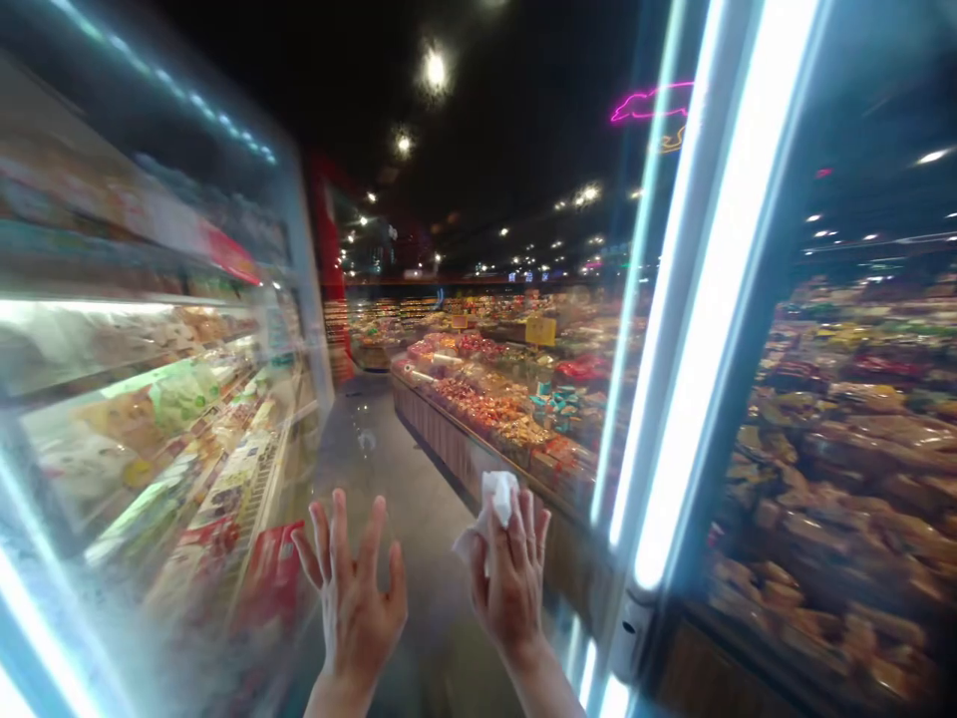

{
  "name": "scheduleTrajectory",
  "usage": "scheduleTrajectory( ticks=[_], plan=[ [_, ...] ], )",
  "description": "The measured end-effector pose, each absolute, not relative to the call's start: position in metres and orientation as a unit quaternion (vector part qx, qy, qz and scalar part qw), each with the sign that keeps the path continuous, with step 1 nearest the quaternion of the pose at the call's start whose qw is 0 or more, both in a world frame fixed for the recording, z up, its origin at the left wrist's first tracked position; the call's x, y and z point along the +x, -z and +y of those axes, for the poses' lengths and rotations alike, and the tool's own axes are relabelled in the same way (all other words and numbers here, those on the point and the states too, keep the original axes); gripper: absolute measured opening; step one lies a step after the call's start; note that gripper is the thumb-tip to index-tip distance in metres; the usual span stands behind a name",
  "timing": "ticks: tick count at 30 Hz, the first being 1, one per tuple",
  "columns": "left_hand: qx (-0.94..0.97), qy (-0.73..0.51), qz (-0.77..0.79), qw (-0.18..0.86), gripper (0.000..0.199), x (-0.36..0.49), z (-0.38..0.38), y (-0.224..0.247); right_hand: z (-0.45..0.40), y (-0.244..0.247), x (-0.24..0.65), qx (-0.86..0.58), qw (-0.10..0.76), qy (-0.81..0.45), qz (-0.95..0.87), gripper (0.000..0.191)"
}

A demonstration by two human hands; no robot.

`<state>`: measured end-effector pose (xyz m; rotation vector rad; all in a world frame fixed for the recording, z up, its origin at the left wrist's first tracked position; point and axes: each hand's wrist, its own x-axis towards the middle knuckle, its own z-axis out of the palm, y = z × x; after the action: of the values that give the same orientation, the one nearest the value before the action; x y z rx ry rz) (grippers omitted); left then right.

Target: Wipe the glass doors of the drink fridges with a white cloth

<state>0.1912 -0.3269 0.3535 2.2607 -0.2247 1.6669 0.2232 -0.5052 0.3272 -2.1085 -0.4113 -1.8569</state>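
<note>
My left hand (360,598) is raised at the lower middle with its back to me, palm forward and fingers spread, holding nothing. To its right, my right hand (513,588) lies with fingers stretched out over a crumpled white tissue (499,497). The tissue shows above the fingers and at the thumb side; the rest is hidden behind the hand. Both palms face what looks like a clear glass pane with hazy reflections. I cannot tell whether the left palm touches it.
Bright light tubes (707,299) run down a frame at the right. Lit shelves of packaged goods (186,399) stand at the left. Beyond the hands a grey floor aisle (366,429) passes a long bin of wrapped goods (478,394). More wrapped goods (837,479) appear at the far right.
</note>
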Motion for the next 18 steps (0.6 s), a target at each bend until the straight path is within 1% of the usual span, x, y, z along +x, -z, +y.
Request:
scheduleTrajectory(
  ticks=[4,7,9,11,12,15,18],
  plan=[
    [0.796,-0.582,-0.075,0.152,0.087,0.19,-0.325,-0.353,-0.517,-0.336,0.231,-0.738,0.179,0.646,-0.073,0.059],
    [0.799,-0.579,-0.072,0.145,0.087,0.188,-0.322,-0.354,-0.497,-0.331,0.232,-0.744,0.154,0.639,-0.118,0.052],
    [0.799,-0.579,-0.073,0.144,0.087,0.187,-0.318,-0.355,-0.482,-0.327,0.231,-0.746,0.136,0.631,-0.164,0.044],
    [0.797,-0.581,-0.076,0.147,0.087,0.186,-0.311,-0.356,-0.476,-0.327,0.231,-0.746,0.122,0.624,-0.195,0.037],
    [0.796,-0.582,-0.076,0.148,0.087,0.186,-0.307,-0.357,-0.478,-0.329,0.232,-0.746,0.114,0.625,-0.201,0.036],
    [0.791,-0.589,-0.076,0.149,0.086,0.186,-0.291,-0.359,-0.494,-0.34,0.233,-0.744,0.108,0.638,-0.164,0.046],
    [0.789,-0.593,-0.078,0.14,0.086,0.187,-0.276,-0.361,-0.497,-0.348,0.233,-0.751,0.146,0.636,-0.1,0.06]
  ],
)
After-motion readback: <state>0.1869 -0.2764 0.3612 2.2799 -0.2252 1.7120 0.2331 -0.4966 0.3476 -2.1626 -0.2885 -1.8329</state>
